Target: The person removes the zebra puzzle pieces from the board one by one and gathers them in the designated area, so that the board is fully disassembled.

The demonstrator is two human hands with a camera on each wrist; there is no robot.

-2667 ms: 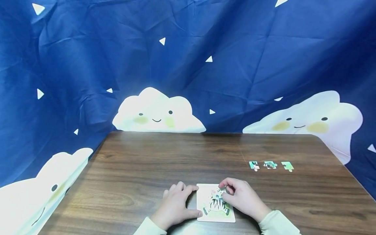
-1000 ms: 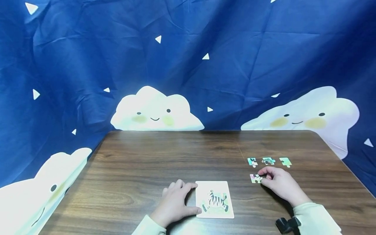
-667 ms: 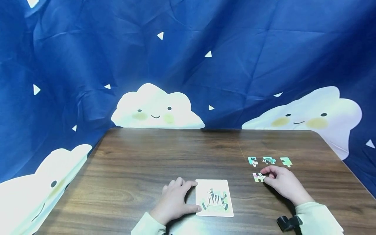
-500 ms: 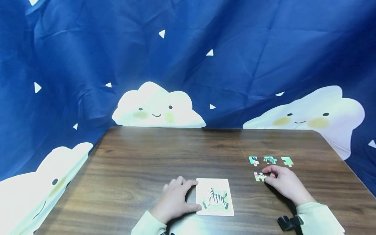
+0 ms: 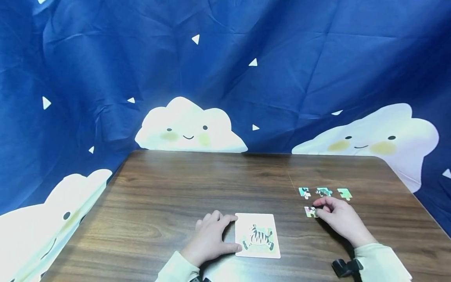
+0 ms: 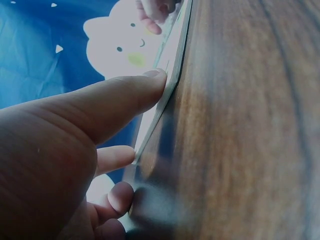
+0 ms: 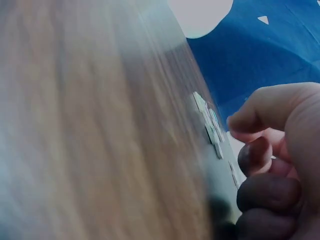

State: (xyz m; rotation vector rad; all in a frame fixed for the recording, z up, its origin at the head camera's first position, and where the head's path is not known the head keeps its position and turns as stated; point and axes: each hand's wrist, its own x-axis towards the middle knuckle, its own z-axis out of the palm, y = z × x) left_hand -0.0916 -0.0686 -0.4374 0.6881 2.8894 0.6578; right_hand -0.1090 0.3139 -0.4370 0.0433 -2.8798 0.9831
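Observation:
A small square picture card [image 5: 258,235] with a zebra on it lies flat near the table's front. My left hand [image 5: 210,241] rests at the card's left side, thumb and index finger on its edge; the left wrist view also has that thumb on the rim. To the right, a puzzle piece [image 5: 311,212] lies on the table. Over its right edge hovers my right hand [image 5: 341,221], fingers loosely curled. In the right wrist view a narrow gap shows between the thumb [image 7: 245,116] and the flat puzzle piece [image 7: 209,125].
Behind the piece, a row holds a teal-and-white puzzle piece [image 5: 304,192], a teal puzzle piece [image 5: 323,192] and a green puzzle piece [image 5: 344,193]. The wooden table [image 5: 176,184] ends at a blue cloth [image 5: 218,70] printed with clouds.
My right hand has carried a puzzle piece from the card to the table's right side, slid it slightly right and let go. My left hand has stayed by the card.

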